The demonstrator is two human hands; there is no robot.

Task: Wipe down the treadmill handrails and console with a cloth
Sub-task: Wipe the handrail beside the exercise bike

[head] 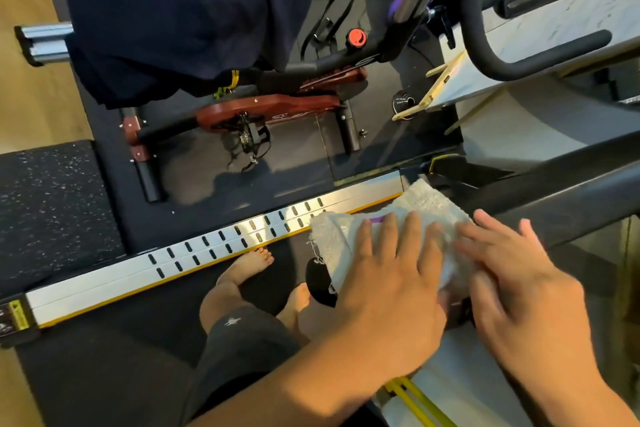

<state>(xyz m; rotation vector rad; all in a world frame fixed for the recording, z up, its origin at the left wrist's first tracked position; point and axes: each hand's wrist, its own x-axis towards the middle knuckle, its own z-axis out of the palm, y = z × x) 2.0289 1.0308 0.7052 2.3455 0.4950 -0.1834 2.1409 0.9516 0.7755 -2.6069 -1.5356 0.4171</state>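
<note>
both hands lie flat with straight fingers on the cloth, grasping nothing: the left hand presses its middle, the right hand its right part. the white cloth is spread over the near end of the black handrail. no containers show. below, bare feet stand on the dark belt beside the silver side rail. an exercise bike stands past it on a dark mat; wood floor at left.
</note>
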